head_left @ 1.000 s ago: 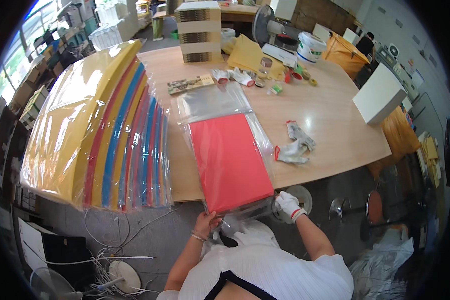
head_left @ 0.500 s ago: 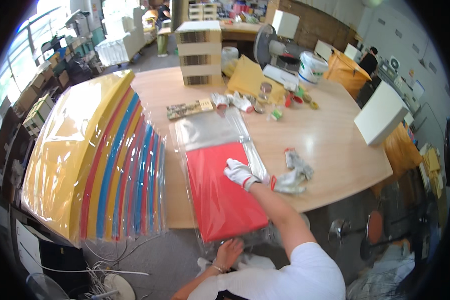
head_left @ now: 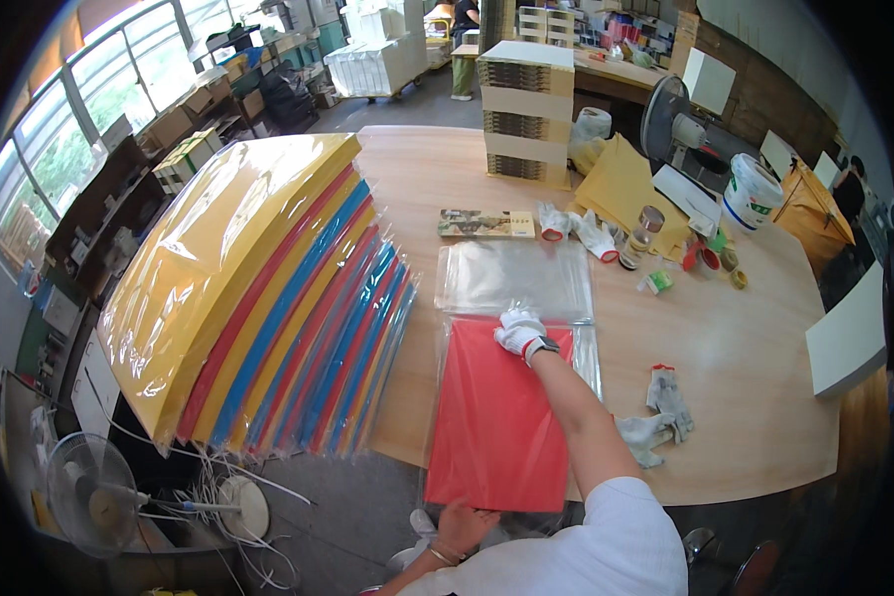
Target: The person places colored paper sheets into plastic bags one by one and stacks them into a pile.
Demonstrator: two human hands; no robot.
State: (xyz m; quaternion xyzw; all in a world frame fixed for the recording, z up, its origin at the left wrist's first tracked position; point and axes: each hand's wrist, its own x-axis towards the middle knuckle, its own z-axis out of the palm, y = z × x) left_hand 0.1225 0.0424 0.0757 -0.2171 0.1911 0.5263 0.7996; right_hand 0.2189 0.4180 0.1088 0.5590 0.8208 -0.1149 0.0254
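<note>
A red sheet or folder (head_left: 486, 427) lies in a clear plastic bag (head_left: 511, 278), whose bare transparent part stretches beyond the red's far edge. My right hand (head_left: 523, 333), in a white glove with a red-edged cuff, rests on the bag at that far edge. Its fingers look spread and pressed down, though their tips blend into the shiny plastic. Bare and wearing a bracelet, my left hand (head_left: 465, 526) is at the near edge of the red, fingers stretched along it. To the left rises a tall leaning stack of bagged yellow, red and blue pieces (head_left: 233, 288).
Loose gloves (head_left: 670, 402) lie right of the bag; more gloves (head_left: 596, 236) lie beyond it, near a patterned box (head_left: 486, 223). Farther back stand a banded stack (head_left: 528, 114), a fan (head_left: 665, 114) and a white bucket (head_left: 753, 191). A white block (head_left: 847, 328) stands at the right edge.
My right hand has moved from the middle of the red to its far edge, and its fingers have loosened. My left hand now meets the near edge. The whole view has turned left.
</note>
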